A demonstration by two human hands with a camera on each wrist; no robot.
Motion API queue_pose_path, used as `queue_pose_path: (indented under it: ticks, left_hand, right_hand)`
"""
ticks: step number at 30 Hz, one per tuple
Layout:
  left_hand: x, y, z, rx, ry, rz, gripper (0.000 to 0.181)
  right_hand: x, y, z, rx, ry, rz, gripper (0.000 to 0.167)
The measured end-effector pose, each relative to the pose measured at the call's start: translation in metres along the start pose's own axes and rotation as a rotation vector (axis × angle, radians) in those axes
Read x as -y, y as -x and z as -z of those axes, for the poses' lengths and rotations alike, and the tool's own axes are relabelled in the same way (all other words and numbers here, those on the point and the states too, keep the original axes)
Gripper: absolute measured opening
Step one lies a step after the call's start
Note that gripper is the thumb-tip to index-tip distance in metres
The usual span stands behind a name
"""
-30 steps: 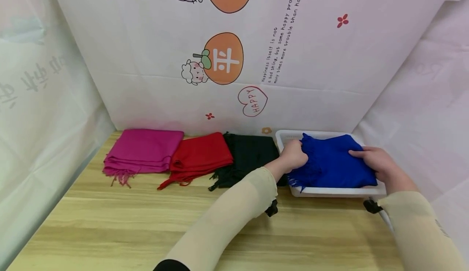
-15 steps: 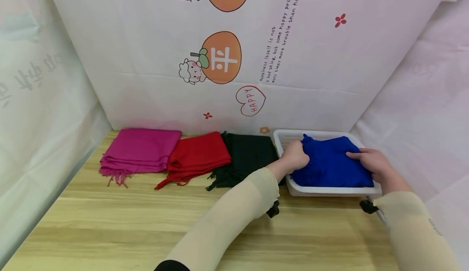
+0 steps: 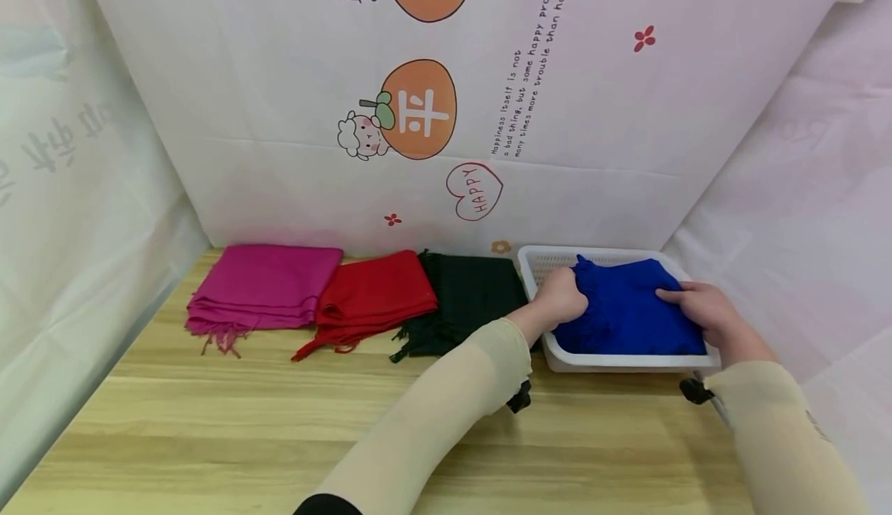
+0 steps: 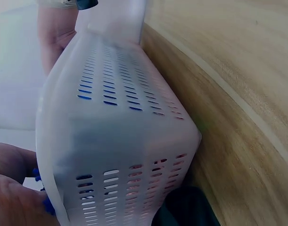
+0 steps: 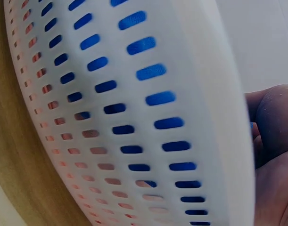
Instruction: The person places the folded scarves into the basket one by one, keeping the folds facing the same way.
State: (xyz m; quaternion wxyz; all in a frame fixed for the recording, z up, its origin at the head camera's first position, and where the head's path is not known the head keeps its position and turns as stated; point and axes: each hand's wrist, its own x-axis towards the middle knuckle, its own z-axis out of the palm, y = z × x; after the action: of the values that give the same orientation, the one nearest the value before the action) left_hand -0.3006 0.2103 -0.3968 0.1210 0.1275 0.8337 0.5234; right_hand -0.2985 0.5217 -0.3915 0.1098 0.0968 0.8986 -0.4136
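There is room to pass over the near table [image 3: 265, 422]. Behind the basket [image 3: 627, 362] stands the wall [image 3: 592, 209]; just left, the dark cloth [image 3: 481, 290].

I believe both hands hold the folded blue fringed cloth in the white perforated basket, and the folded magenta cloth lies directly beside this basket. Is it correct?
Not quite: the folded dark green fringed cloth, not the magenta cloth, lies directly beside the basket, as the head view shows.

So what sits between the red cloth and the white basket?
The folded dark green cloth lies between the red cloth and the white basket, as the head view shows.
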Motion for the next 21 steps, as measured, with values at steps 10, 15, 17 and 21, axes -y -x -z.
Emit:
queue_pose_path:
  ticks: [10,15,17,21]
  left_hand:
    - [0.002,-0.01,-0.008,0.043,-0.073,0.003,0.023]
    - [0.004,-0.02,-0.013,0.045,-0.128,0.023,0.041]
    - [0.004,-0.023,-0.013,0.049,-0.145,0.027,0.042]
    - [0.008,-0.032,-0.019,0.044,-0.2,0.017,0.044]
  right_hand:
    - [-0.01,-0.005,-0.006,-0.018,0.03,-0.005,0.094]
    - [-0.013,-0.01,-0.008,-0.027,0.051,0.0,0.094]
    - [-0.013,-0.012,-0.01,-0.029,0.051,0.006,0.093]
    - [-0.013,-0.012,-0.011,-0.02,0.043,-0.002,0.092]
